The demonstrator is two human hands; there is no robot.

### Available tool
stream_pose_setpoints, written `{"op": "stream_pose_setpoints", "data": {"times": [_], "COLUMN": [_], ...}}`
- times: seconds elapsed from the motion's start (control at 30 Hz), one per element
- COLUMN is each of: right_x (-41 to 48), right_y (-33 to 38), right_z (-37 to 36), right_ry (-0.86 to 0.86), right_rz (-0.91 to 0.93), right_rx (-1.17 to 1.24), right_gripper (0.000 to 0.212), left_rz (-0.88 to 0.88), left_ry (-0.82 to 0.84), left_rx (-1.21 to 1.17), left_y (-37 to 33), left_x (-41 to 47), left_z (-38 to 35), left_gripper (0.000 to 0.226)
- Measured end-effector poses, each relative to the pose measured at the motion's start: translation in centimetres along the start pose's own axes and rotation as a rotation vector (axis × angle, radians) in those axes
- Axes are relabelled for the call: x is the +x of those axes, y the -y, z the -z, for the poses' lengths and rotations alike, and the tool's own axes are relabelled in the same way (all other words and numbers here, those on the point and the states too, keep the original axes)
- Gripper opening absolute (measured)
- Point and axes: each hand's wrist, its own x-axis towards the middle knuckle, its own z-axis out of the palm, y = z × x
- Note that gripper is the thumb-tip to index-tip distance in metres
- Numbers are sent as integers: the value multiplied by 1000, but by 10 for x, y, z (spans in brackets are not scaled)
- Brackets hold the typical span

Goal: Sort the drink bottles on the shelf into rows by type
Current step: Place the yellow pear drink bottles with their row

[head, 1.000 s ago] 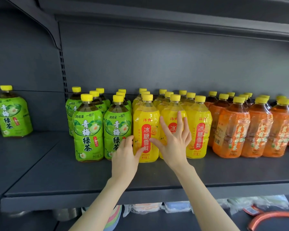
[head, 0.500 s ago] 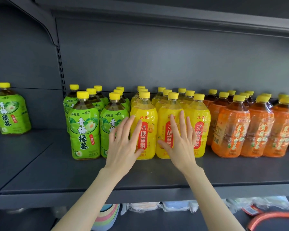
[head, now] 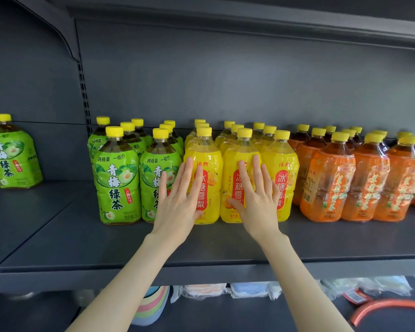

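We see a dark grey shelf (head: 82, 240) carrying three blocks of yellow-capped bottles, all upright. On the left stand the green bottles (head: 116, 178), whose labels read 青梅绿茶 in large white characters, with 两瓶量 一瓶价 printed above. One more green-labelled bottle of the same tea, the lone green bottle (head: 12, 154), stands well apart on the neighbouring shelf section to the left. In the middle are the yellow bottles (head: 283, 178), each with a red vertical band reading 冰糖雪梨 and 沐典 near the top. To the right stand the orange bottles (head: 328, 180), whose white lettering is too warped by the wrap for us to read. Our left hand (head: 177, 202) lies flat, fingers spread and straight, against the front-left yellow bottle, its outer fingers overlapping the nearest green bottle beside it. Our right hand (head: 256, 200) is likewise flat with fingers apart, pressed on the front-middle yellow bottle, thumb low on the label. Neither hand grips anything; both only rest on the bottle fronts. Below the shelf edge we can make out stacked pastel bowls (head: 151, 305), wrapped packages (head: 201, 291) and an orange hose (head: 388, 307).
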Motion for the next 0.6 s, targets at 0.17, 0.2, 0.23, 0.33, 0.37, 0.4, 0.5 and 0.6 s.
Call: {"op": "stream_pose_setpoints", "data": {"times": [0.17,0.2,0.23,0.33,0.37,0.4,0.5,0.6], "right_x": [-1,0,0,4,6,7,8,3], "right_y": [14,18,23,47,57,69,111,162], "right_z": [27,34,41,59,64,68,75,75], "right_ry": [108,93,83,104,100,89,67,56], "right_rz": [-41,-33,-20,38,63,88,159,207], "right_rx": [39,56,81,191,213,233,322,388], "right_gripper": [69,56,45,30,29,27,23,22], "left_rz": [-17,-13,-2,24,34,46,100,166], "left_ry": [44,47,44,-23,-51,-70,-113,-173], "left_rx": [-49,-89,-142,-243,-253,-258,-264,-269], "left_y": [3,5,7,22,28,37,68,111], "left_x": [2,2,2,-3,-6,-11,-31,-61], "left_z": [23,31,40,70,81,91,120,145], "left_gripper": [77,61,47,27,24,22,30,37]}}
